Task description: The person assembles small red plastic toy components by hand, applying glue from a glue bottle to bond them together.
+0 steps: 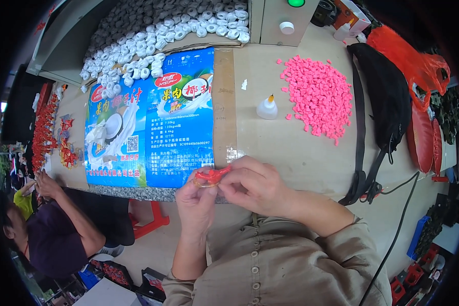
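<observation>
Over the table's near edge, both hands meet at a small red plastic piece (pixel 211 177) with a clear yellowish rim along its lower side. My left hand (pixel 195 203) pinches it from the left between thumb and fingers. At its right end my right hand (pixel 255 186) has its fingertips pressed together against the piece. Whether a second tiny part sits between the right fingertips is hidden. Beyond my hands lies a flat blue printed cardboard sheet (pixel 181 137). A small white squeeze bottle (pixel 266 109) with a yellow-orange nozzle stands upright to the right.
Small pink pieces (pixel 319 97) lie heaped behind the bottle. Many white round pieces (pixel 173 28) spread from beneath a metal housing (pixel 280 23) onto the cardboard. Red parts (pixel 66 143) lie far left, near a co-worker (pixel 56 229). A black bag (pixel 382 92) and red plastic bag (pixel 408 56) rest right.
</observation>
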`<action>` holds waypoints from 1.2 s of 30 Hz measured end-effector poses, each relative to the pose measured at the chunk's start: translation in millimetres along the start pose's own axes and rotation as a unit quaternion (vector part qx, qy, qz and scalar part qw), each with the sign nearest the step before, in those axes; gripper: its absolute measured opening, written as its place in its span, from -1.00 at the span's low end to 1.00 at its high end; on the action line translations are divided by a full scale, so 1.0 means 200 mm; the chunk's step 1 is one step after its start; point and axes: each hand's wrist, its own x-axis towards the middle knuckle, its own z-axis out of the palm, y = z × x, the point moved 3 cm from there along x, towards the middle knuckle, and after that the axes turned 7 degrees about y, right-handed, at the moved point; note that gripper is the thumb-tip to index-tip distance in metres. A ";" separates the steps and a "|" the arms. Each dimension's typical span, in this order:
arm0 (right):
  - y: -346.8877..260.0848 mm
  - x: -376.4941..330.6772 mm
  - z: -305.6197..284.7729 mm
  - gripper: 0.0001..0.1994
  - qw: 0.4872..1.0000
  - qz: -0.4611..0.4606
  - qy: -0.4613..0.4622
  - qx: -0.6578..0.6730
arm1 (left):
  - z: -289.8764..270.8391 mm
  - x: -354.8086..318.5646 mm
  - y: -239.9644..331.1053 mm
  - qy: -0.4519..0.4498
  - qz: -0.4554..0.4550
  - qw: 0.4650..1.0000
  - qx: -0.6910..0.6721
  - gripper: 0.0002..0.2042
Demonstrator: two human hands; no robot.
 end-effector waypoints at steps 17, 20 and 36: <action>0.01 -0.01 0.01 -0.86 0.999 0.032 0.029 0.021 | -0.01 -0.01 0.00 -0.004 0.049 0.997 0.065 -0.78; 0.01 -0.01 0.01 -0.83 0.998 0.041 0.028 0.032 | -0.01 -0.02 -0.01 -0.004 0.059 0.997 0.057 -0.77; 0.02 -0.01 0.02 -0.80 0.993 0.099 0.010 0.061 | 0.00 -0.01 0.00 -0.038 0.057 0.996 0.062 -0.78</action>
